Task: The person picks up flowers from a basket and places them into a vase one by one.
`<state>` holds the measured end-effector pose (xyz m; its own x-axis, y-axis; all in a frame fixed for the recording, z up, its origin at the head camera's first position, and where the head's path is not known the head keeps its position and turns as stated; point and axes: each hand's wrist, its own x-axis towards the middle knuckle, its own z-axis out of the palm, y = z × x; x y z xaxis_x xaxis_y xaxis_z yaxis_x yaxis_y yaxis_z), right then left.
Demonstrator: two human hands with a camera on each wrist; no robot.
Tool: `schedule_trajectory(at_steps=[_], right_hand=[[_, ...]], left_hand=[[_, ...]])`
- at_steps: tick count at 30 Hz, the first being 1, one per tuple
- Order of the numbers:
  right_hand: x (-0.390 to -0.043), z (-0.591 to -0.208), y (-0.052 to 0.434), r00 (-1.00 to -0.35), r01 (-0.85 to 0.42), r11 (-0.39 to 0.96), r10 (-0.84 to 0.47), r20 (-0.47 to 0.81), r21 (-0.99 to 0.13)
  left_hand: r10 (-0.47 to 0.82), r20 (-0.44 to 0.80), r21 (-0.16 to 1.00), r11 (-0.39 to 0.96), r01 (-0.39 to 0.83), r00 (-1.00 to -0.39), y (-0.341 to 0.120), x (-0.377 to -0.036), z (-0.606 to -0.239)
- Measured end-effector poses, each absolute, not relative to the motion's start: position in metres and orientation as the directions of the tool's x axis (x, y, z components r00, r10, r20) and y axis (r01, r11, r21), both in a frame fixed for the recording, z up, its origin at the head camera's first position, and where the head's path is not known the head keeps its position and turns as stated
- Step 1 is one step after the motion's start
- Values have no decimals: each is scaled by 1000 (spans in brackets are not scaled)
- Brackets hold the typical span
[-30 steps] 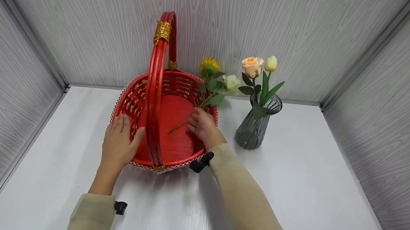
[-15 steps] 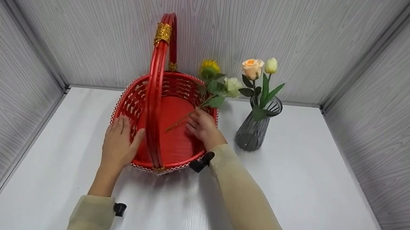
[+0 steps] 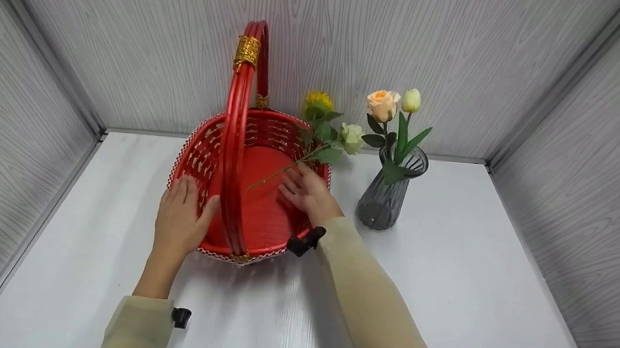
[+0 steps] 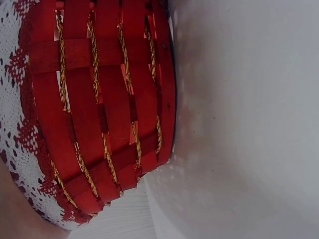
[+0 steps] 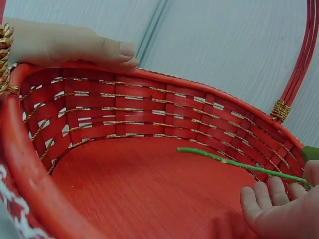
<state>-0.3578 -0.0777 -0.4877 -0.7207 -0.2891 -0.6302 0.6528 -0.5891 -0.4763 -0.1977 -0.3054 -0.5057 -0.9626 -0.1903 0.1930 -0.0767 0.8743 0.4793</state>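
A red woven basket (image 3: 262, 223) with a tall arched handle (image 3: 232, 151) stands on the table. My left hand (image 3: 179, 219) rests on its left rim, thumb toward the inside; the right wrist view shows this hand (image 3: 179, 219) along the far rim. Across the basket's right rim leans a white rose (image 3: 352, 138), its green stem (image 5: 229, 162) reaching over the basket floor. My right hand (image 3: 308, 193) is inside the basket at the right, fingers loosely extended, with the stem by the fingertips. A yellow flower (image 3: 318, 105) stands at the back right rim, its stem hidden by leaves.
Right of the basket stands a grey ribbed glass vase (image 3: 382, 199) holding a peach rose (image 3: 383, 105) and a pale yellow tulip (image 3: 411, 100). Grey wood-grain panels (image 3: 321, 36) enclose the white table (image 3: 473, 275) at the back and sides.
My right hand's fingers have loosened from the stem. The stem's lower end has shifted left and up, and the white rose has turned slightly. The left hand stays on the rim.
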Motion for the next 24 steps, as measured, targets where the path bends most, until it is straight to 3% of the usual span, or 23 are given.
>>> schedule_trajectory(at_steps=[10, 18, 24], right_hand=[[-361, -486, -78, -697, 641, -669, -300, -652, -377], [-362, -489, -80, -730, 606, -723, -338, -595, -333], [-360, -492, -84, -766, 572, -728, -307, -565, -379]], left_hand=[[-195, 178, 481, 872, -88, -965, -306, -198, -504], [-194, 174, 481, 872, -89, -965, -306, -198, -505], [-195, 205, 477, 875, -76, -959, -306, -198, -507]])
